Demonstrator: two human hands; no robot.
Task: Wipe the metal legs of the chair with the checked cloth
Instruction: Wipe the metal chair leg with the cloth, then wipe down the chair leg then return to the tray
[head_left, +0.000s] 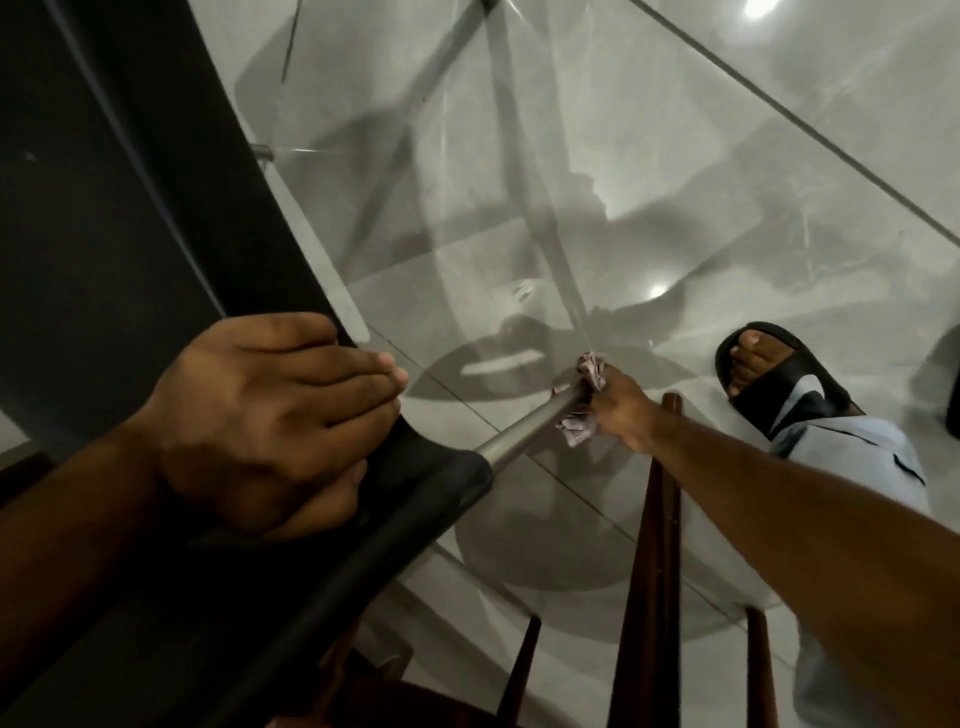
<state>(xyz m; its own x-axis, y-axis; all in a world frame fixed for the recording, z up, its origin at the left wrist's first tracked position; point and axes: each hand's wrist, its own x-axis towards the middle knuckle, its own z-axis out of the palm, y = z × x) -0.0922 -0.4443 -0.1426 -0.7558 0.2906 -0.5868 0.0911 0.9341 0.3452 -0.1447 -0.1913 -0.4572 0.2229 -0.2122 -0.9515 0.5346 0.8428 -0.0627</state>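
Seen from above: a smooth, brushed-grey metal leg (524, 428), round in section, running down from the black seat (436, 478) toward the pale tiled floor (779, 171). Wrapped around the leg's lower end, well below the seat: the cloth (589, 384), crumpled, pale with a faint pinkish check, bunched above and below the tube. Closed around cloth and leg together: the right hand (621, 410), arm stretched down from the seat's level. Clamped over the seat's front edge, just above where the leg emerges: the left hand (270, 415), fingers curled on top, thumb beneath. On the floor right of the leg: a foot in a black slipper (779, 379). Below the leg, dark wooden slats (649, 571).
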